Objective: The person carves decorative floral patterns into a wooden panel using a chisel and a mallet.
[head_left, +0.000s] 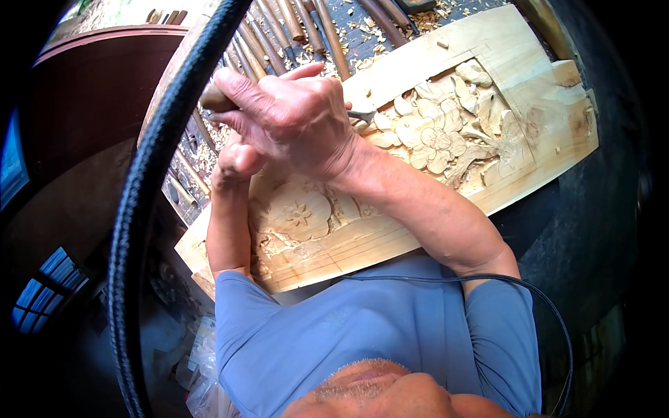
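Observation:
My right hand [293, 115] is closed round a carving chisel, whose rounded wooden handle end [217, 97] sticks out on the left. The metal blade [362, 116] emerges beyond the hands and meets the upper edge of the carved relief [437, 143]. Underneath, my left hand [242, 157] is bent at the wrist and closed about the same tool; most of its fingers are hidden behind the right hand. Flowers, petals and leaves are cut into the pale wooden board [529, 70], which slants across in front of my body. Another carved flower [300, 212] lies below my hands.
Several wooden-handled chisels [289, 21] lie in a row past the board's far edge. Wood shavings [362, 45] litter the bench around them. A thick dark braided cable [164, 139] crosses the left side, close to the camera. Clear plastic bags [205, 380] are at the lower left.

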### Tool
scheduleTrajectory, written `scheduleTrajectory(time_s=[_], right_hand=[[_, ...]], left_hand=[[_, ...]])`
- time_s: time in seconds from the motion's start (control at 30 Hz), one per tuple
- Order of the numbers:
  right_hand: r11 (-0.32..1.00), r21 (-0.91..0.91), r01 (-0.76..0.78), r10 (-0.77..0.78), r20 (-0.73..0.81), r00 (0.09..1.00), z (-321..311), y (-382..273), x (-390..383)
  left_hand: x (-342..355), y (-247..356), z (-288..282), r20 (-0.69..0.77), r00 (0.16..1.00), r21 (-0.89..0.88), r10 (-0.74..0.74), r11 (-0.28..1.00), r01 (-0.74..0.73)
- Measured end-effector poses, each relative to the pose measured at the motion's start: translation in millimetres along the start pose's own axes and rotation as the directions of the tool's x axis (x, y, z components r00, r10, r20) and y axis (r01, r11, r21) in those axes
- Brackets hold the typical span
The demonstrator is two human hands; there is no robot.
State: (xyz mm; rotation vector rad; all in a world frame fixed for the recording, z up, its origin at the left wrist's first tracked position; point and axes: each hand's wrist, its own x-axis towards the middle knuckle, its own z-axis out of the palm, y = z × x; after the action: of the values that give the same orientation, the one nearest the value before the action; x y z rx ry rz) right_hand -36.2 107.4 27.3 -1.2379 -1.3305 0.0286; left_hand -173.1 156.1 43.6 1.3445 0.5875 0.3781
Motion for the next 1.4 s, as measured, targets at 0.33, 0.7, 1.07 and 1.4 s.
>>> scheduleTrajectory(time_s=[0.33, 0.7, 1.07, 1.4], right_hand=[[0.997, -0.058, -0.056, 0.06, 0.068, 0.996, 3.2, 6.1, 1.7], [0.991, -0.043, -0.128, 0.133, 0.193, 0.972, -6.1, 8.3, 1.5], [0.977, -0.132, -0.165, 0.188, 0.189, 0.964, -3.9, 12.0, -4.8], [1.0, 0.013, -0.003, 0.001, 0.182, 0.983, -5.0, 5.0, -5.5]], left_hand=[[-8.9, 6.0, 15.7, -0.144, 0.982, -0.09, -0.121, 0.99, 0.109], [-12.4, 4.2, 17.1, -0.216, 0.949, -0.112, -0.23, 0.971, 0.209], [-14.7, 4.4, 4.7, -0.119, 0.933, -0.1, -0.34, 0.939, 0.33], [-2.3, -10.8, 31.1, -0.19, 0.967, 0.024, 0.169, 0.986, -0.168]])
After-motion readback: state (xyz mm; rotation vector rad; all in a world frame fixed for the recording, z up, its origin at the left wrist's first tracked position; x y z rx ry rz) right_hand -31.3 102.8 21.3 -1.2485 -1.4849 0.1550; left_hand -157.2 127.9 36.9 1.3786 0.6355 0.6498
